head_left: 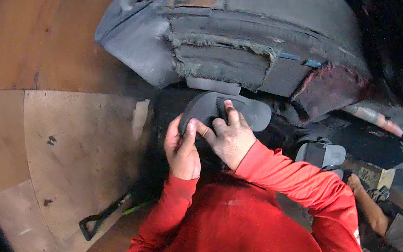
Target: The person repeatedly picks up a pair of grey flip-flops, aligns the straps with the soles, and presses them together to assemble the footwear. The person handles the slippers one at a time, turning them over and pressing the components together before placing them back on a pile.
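Note:
A grey sandal (256, 114) with a textured footbed and a dark strap piece lies across my two hands, in front of a dust-covered bench. My left hand (183, 149) grips its left end, thumb up along the edge and fingers behind it. From the right, my right hand (232, 140) reaches over the sandal. Its index finger presses on the dark strap piece, and its thumb meets the left edge near my left thumb. What the other right fingers touch is partly hidden. Just beyond the sandal, a lighter grey flat piece (213, 85) sticks out below the bench cloth.
Frayed grey cloth (222, 63) and a reddish cloth (329, 92) hang over the bench edge. Another grey sandal (333, 155) is at the right, near a co-worker's arm (374, 209). Wooden panels (76, 153) stand at the left, with a black handle (90, 225) low down.

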The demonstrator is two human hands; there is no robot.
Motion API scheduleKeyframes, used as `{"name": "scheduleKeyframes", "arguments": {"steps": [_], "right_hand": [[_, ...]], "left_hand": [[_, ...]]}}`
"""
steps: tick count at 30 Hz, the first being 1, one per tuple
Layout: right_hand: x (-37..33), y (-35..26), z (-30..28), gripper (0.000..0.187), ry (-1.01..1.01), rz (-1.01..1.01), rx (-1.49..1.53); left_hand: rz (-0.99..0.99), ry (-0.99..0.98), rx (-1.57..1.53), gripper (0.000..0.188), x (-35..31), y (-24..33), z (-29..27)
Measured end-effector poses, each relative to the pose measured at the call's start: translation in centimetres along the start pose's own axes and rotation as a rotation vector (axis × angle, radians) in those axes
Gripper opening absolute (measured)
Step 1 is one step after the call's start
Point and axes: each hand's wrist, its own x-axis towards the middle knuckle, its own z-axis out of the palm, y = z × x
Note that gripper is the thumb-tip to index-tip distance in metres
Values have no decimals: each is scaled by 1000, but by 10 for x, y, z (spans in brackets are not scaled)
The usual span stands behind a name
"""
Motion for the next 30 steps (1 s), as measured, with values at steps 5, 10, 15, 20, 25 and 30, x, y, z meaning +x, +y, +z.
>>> {"name": "scheduleKeyframes", "arguments": {"steps": [5,10,15,20,25,30], "right_hand": [[15,-6,-10,46,10,-116,84],[31,-37,-22,44,75,-184,98],[46,-91,-46,46,65,-263,134],[28,-115,-52,52,419,-362,274],[-75,-11,2,41,252,268,888],[-98,50,73,42,839,992,2333]], "left_hand": [[22,83,-27,31,-17,22,-1],[114,62,-44,32,-30,49,-22],[238,43,-41,45,-56,83,-71],[-131,-240,-506,59,-33,43,-108],[-419,-126,-618,38,10,-43,-79],[-360,-279,-273,47,16,-38,-6]]}}
